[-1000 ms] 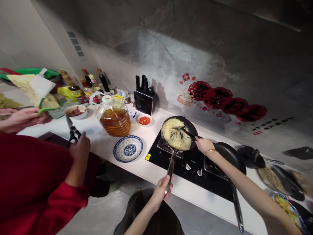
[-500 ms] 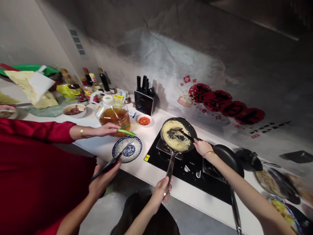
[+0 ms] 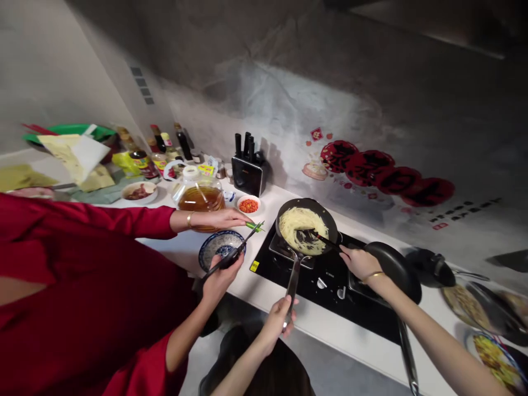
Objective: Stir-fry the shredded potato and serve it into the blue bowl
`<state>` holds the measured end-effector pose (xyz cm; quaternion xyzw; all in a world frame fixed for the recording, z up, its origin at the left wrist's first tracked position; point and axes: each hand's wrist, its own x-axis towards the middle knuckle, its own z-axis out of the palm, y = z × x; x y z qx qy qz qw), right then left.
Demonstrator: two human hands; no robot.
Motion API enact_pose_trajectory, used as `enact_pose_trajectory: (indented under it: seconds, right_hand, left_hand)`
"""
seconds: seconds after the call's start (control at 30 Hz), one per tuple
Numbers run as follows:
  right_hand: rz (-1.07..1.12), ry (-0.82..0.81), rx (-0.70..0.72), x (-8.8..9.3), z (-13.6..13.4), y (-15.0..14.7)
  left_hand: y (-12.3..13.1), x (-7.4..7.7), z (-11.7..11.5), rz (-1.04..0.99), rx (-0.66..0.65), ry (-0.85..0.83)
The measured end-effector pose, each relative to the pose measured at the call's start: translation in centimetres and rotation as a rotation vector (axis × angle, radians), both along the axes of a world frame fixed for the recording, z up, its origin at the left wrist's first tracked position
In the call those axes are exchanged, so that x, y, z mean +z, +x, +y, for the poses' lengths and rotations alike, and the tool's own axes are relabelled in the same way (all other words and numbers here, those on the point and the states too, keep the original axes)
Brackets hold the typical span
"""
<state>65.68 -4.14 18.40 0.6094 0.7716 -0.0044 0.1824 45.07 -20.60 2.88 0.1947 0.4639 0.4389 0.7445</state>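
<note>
My left hand (image 3: 279, 318) is wrapped round the metal handle (image 3: 293, 283) of a dark frying pan (image 3: 284, 208) on the hob's left burner. In the pan lies a layer of pale yellow shreds (image 3: 297, 220), pushed toward the far and left sides. A black spatula (image 3: 329, 242) is closed in my right hand (image 3: 359, 264), its head low in the pan among the shreds. To my left, a co-worker in red sleeves holds scallions (image 3: 256, 226) in one hand and black-handled scissors (image 3: 231, 257) in the other. The scissor blades meet the scallions above a blue-and-white plate (image 3: 206, 248).
A second black pan (image 3: 394, 269) rests on the right burner. Behind the plate stand an oil jug (image 3: 200, 197), a bowl of chopped red chili (image 3: 248, 205) and a knife block (image 3: 248, 173). Lidded pans and a plate of food (image 3: 493, 357) lie far right.
The co-worker's scissors have risen to the scallions, and that person's hands have come nearer the hob. My spatula has shifted the shreds in the pan. My left hand keeps its hold.
</note>
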Motion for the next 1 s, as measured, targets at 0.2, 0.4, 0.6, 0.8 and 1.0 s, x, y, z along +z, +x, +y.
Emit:
enact_pose_trajectory:
  seconds: [0.2,0.4,0.6,0.8,1.0]
  right_hand:
    - [-0.003,-0.057,0.007,0.9,-3.2,1.7]
    - [0.006,0.030,0.072,-2.2,-0.8,-3.1]
    - [0.028,-0.010,0.027,-0.7,1.8,-0.2]
    - [0.113,0.015,0.056,1.2,2.2,2.3]
    - [0.061,0.026,-0.089,-1.5,3.6,-0.2]
  left_hand:
    - [0.1,-0.3,0.3,0.031,-0.028,-0.012]
    - [0.2,-0.6,0.2,0.027,-0.007,-0.007]
    - [0.3,-0.3,0.3,0.027,-0.018,-0.023]
    - [0.5,-0.4,0.2,0.010,-0.005,-0.018]
    - [0.4,-0.7,0.3,-0.001,-0.013,-0.024]
